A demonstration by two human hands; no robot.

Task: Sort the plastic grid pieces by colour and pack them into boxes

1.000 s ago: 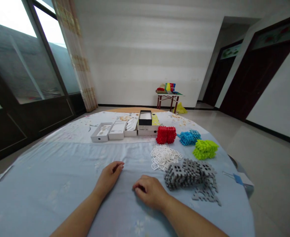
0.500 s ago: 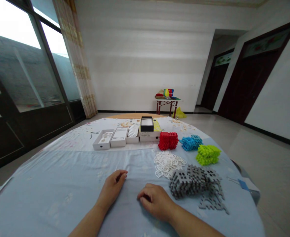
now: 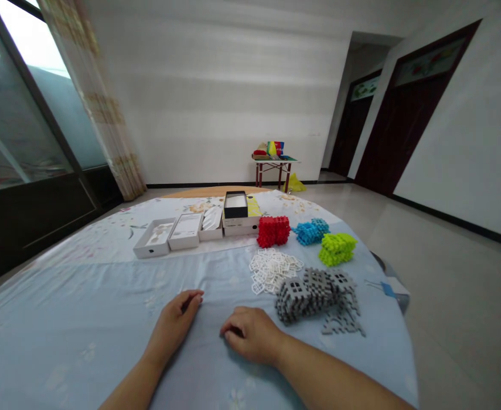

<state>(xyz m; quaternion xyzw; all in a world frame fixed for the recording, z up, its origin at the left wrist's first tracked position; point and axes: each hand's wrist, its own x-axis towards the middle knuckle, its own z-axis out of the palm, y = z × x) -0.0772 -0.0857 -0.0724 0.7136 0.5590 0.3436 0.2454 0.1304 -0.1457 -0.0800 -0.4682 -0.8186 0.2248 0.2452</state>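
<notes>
My left hand (image 3: 177, 319) rests on the light blue cloth with its fingers curled in, holding nothing that I can see. Beside it on the right lies my right hand (image 3: 253, 335), loosely closed, also with nothing visible in it. Nearest to that hand is a pile of grey interlocking plastic tiles (image 3: 314, 293), close but apart. Behind it spreads a heap of white square plastic pieces (image 3: 271, 269). Farther back stand stacks of red tiles (image 3: 273, 231), blue tiles (image 3: 311, 232) and lime green tiles (image 3: 337, 249).
Several open white boxes (image 3: 153, 238) stand in a row at the back left of the round table. A black-rimmed box (image 3: 235, 205) sits on top of a white one. By the far wall is a small table (image 3: 275, 161) with colourful packages.
The head view has turned a little to the right, so the table and everything on it appear farther left. Both hands keep their place and pose on the cloth.
</notes>
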